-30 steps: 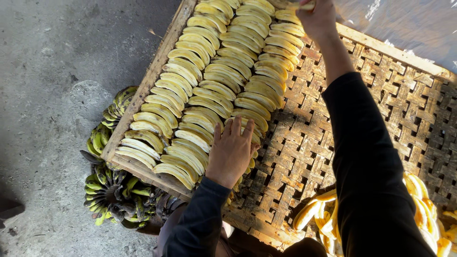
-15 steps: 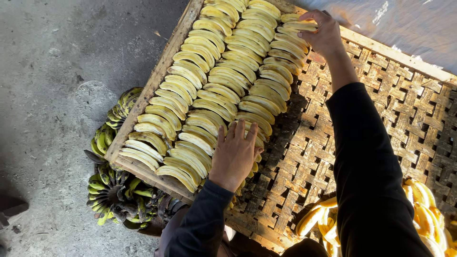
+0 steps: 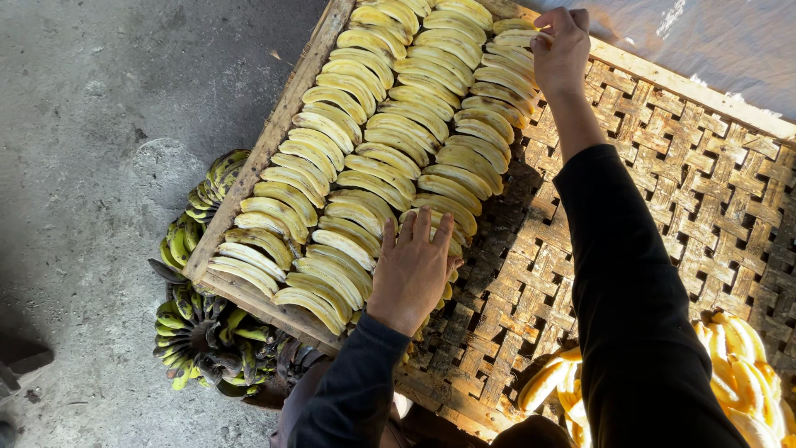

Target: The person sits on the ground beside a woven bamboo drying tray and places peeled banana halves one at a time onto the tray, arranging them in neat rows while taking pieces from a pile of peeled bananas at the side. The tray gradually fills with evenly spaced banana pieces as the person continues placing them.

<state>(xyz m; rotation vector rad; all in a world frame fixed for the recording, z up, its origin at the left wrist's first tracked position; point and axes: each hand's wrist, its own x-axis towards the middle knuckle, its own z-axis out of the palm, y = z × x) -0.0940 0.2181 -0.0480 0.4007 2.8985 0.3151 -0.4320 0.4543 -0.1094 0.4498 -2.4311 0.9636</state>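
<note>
our left hand (image 3: 412, 270) lies flat, fingers spread and holding nothing, palm down on the peeled bananas (image 3: 390, 141) at the near end of the rows. those bananas lie in tight overlapping rows on a woven tray (image 3: 663, 174) with a wooden frame; beyond and to the left of the left hand they fill the tray, while to its right the weave is bare. our right hand (image 3: 561, 46) reaches to the far end of the rows, fingers curled at the last banana there; it seems to pinch it, though we cannot tell for sure. under the tray's edge, left of the left hand, green bunches (image 3: 199, 323) sit on the floor (image 3: 91, 124). below our right arm lies a yellow pile (image 3: 738, 365) of peeled bananas.
</note>
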